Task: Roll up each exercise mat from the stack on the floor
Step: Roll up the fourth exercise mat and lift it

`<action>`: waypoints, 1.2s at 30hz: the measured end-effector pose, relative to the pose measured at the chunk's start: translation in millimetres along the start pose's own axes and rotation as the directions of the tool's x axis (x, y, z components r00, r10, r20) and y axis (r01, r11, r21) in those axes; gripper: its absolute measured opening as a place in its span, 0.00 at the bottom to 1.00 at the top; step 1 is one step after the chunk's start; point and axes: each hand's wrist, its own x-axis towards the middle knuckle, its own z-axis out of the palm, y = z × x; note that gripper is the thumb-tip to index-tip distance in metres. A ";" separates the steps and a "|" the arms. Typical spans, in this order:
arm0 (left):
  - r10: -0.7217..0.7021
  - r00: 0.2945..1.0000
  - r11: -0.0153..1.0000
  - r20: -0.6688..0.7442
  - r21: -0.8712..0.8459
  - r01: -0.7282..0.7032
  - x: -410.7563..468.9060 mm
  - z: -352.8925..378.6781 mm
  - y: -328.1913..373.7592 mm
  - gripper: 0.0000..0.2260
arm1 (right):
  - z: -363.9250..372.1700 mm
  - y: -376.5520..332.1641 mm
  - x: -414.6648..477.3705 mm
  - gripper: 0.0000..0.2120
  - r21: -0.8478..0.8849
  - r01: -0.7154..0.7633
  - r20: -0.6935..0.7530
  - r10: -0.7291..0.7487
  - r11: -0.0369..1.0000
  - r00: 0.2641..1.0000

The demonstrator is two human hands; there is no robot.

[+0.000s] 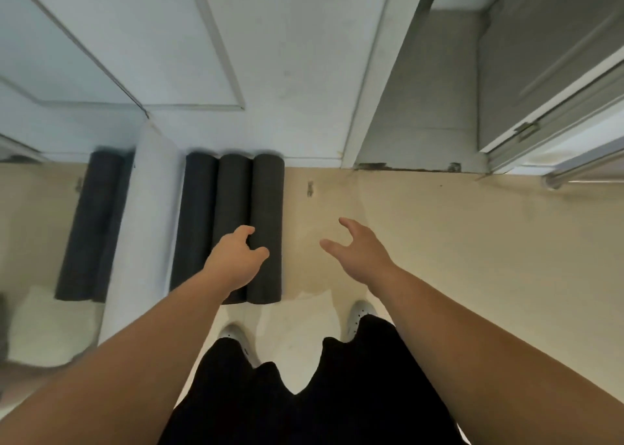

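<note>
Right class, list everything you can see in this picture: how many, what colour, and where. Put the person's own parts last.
Rolled mats: three, dark grey, side by side on the floor against the door.
Mirror: one, far left, reflecting rolled mats.
Door: one, pale blue-white, panelled, straight ahead.
Doorway: one, grey, open, to the right.
Floor: beige, bare on the right.
Shoes: two, white, bottom centre.
Trousers: black, bottom centre.
Left hand: fingers resting on the rightmost rolled mat.
Right hand: open, holding nothing, above the floor.
</note>
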 end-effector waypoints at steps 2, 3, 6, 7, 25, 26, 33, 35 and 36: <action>0.064 0.998 0.995 0.001 0.080 -0.063 -41.9 -23.5 22.0 0.29 | -32.7 -9.2 -44.8 0.34 -0.030 -0.001 -0.008 0.000 1.000 1.000; 0.090 0.996 0.992 -0.003 0.086 -0.090 -58.8 -31.9 31.1 0.29 | -46.9 -11.6 -63.8 0.34 -0.024 -0.006 -0.023 0.005 1.000 1.000; 0.171 0.985 0.985 -0.019 0.026 -0.170 -99.6 -43.5 50.8 0.30 | -78.0 -8.1 -118.8 0.33 0.036 -0.033 -0.107 0.036 0.999 0.994; 0.202 0.979 0.979 -0.018 -0.003 -0.202 -111.2 -43.8 54.9 0.30 | -83.0 -4.1 -136.7 0.32 0.051 -0.041 -0.143 0.048 0.998 0.989; 0.541 0.609 0.513 0.580 0.346 -0.786 -363.1 121.8 52.9 0.32 | 70.1 251.9 -552.6 0.33 0.750 -0.097 -0.499 0.656 0.655 0.566; 0.549 0.582 0.473 0.600 0.351 -0.808 -387.1 147.0 52.5 0.32 | 83.8 275.0 -576.8 0.33 0.781 -0.080 -0.488 0.684 0.620 0.542; 0.495 0.429 0.233 0.755 0.360 -0.903 -582.9 366.1 -2.2 0.34 | 175.3 455.5 -764.2 0.33 0.899 0.031 -0.410 0.815 0.437 0.409; 0.467 0.377 0.148 0.800 0.350 -0.925 -645.7 424.6 -22.6 0.34 | 199.4 501.6 -829.2 0.34 0.922 0.045 -0.374 0.858 0.384 0.353; 0.465 0.340 0.108 0.817 0.329 -0.938 -677.2 449.0 -31.5 0.33 | 212.4 518.5 -861.5 0.34 0.932 0.046 -0.354 0.878 0.359 0.323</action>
